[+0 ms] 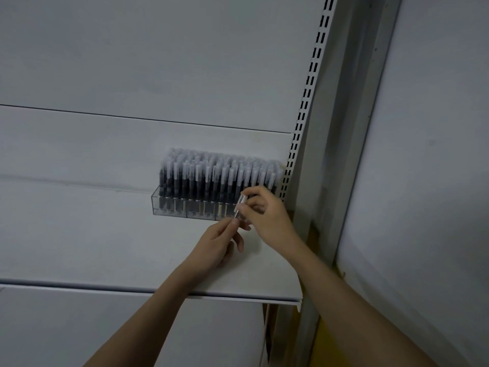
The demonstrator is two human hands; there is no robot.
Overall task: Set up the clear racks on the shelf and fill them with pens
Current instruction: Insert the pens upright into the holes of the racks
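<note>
over shelf (105, 247), both hands pinching pen (240, 206)

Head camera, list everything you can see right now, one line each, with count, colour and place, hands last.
shelf: one, white, across the lower middle.
back panel: one, white, behind the shelf.
slotted upright: one, white with dark slots, right of the panel.
clear rack: one, transparent, at the shelf's back right.
pens: many, too many to count, dark with pale caps, upright in the rack.
loose pen: one, clear, tilted before the rack, held by both hands.
left hand: fingers pinch its lower end.
right hand: fingers pinch its upper part.
</note>
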